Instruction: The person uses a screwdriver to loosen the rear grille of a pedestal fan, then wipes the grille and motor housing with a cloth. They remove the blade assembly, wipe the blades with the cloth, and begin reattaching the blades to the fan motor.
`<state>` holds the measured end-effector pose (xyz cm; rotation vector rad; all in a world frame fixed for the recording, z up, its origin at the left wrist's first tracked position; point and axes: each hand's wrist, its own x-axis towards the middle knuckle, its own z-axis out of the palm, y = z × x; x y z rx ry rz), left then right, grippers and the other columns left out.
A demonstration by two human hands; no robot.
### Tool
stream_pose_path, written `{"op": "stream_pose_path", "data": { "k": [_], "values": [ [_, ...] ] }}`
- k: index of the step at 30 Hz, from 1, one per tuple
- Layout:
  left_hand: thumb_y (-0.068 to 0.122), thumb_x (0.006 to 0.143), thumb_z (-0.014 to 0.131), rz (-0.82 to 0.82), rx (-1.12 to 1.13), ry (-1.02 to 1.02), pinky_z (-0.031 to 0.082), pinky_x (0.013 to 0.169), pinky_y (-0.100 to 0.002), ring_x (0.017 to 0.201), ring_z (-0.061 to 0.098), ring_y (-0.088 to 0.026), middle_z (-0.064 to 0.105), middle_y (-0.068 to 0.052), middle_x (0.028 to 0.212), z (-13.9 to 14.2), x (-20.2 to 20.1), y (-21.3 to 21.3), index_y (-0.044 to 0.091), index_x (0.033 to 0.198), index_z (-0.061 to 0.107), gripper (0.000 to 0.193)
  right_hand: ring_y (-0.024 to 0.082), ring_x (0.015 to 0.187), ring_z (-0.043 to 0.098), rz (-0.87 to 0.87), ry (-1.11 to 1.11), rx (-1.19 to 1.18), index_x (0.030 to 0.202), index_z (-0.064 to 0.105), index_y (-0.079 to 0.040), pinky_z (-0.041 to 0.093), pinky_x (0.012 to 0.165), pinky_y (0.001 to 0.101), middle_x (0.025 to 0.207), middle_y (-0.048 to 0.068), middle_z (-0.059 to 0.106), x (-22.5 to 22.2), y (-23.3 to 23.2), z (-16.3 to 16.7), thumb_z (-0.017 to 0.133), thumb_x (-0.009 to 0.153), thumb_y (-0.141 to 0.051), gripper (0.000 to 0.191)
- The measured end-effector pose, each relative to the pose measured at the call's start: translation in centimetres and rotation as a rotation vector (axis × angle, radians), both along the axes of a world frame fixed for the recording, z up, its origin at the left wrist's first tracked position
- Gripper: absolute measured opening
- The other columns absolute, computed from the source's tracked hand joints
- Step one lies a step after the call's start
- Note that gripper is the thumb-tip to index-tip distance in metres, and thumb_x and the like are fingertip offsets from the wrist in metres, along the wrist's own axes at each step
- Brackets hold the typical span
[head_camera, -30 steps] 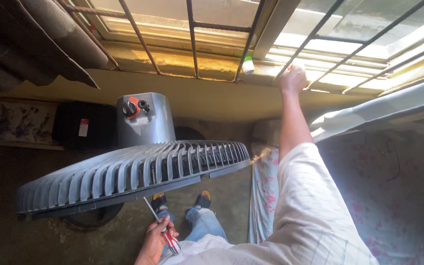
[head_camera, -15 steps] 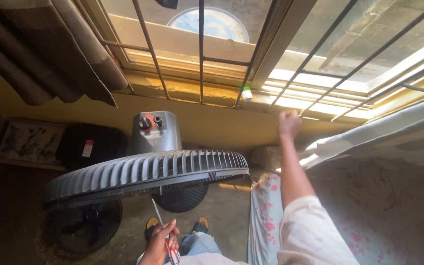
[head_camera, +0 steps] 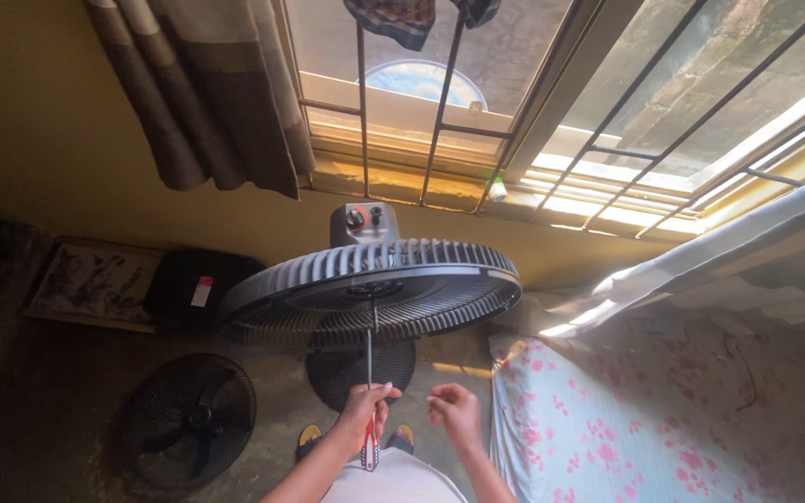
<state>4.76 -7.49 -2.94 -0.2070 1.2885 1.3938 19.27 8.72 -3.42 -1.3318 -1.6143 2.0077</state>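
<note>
The screwdriver stands nearly upright at the lower centre of the view. Its thin metal shaft rises to the hub of the fan guard; whether the tip touches the hub cannot be told. Its red and black handle sits inside the left hand, whose fingers are clenched around it, with the handle's lower end showing below the fist.

The right hand is just beside the left, apart from the screwdriver. Its fingers are loosely curled and hold nothing.

The fan guard is a grey round grille, tilted, directly above both hands. Behind it rises the grey motor housing with a red knob. Below the guard lies the round dark fan base. A separate black grille lies on the floor to the left. A flowered cloth lies to the right. A barred window spans the wall above.
</note>
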Motion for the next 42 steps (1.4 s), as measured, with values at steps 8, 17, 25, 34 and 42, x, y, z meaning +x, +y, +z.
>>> {"op": "stream_pose_path", "data": {
  "k": [8,17,25,34,42],
  "values": [
    [0.046,0.097,0.063,-0.036,0.108,-0.064,0.039,0.031,-0.029,0.033,0.051,-0.014,0.075,-0.019,0.077,3.2,-2.7,-1.6,-0.001,0.095,0.066,0.047,0.013,0.071,0.067,0.441,0.168,0.702,0.092,0.071,0.001,0.053,0.062,0.0301,0.081,0.007,0.069,-4.9,-5.2,9.6,0.075,0.082,0.001,0.010],
    [0.038,0.100,0.059,-0.174,0.286,0.143,0.036,0.031,-0.021,0.032,0.049,-0.008,0.076,-0.021,0.073,6.3,-4.3,-4.7,0.002,0.091,0.070,0.039,0.006,0.070,0.062,0.680,0.040,0.162,0.088,0.070,-0.005,0.049,0.060,0.0238,0.080,0.000,0.071,-7.6,-4.7,11.0,0.079,0.085,-0.007,0.010],
    [0.039,0.103,0.060,-0.188,0.471,0.101,0.039,0.035,-0.022,0.036,0.051,-0.009,0.066,-0.010,0.063,7.3,-4.6,-6.0,0.000,0.082,0.067,0.045,0.007,0.063,0.058,0.691,0.227,-0.142,0.087,0.065,-0.005,0.040,0.053,0.0210,0.078,0.006,0.072,-8.4,-4.3,11.5,0.085,0.084,-0.013,0.022],
    [0.024,0.094,0.071,-0.050,0.572,-0.005,0.039,0.038,-0.024,0.038,0.049,-0.009,0.063,-0.006,0.061,8.3,-4.7,-7.7,0.000,0.078,0.068,0.028,0.012,0.070,0.062,0.604,0.415,-0.397,0.104,0.057,-0.006,0.043,0.056,0.0228,0.092,0.007,0.069,-8.1,-6.0,10.2,0.089,0.087,-0.009,0.037],
    [0.020,0.092,0.068,0.227,0.437,0.201,0.041,0.038,-0.025,0.040,0.055,-0.012,0.063,-0.007,0.057,9.8,-4.6,-6.0,0.001,0.073,0.065,0.026,0.011,0.104,0.066,0.570,0.510,-0.530,0.140,0.049,-0.013,0.053,0.090,0.0307,0.115,0.001,0.066,-6.6,-11.7,11.9,0.078,0.083,-0.014,0.064]
  ]
}}
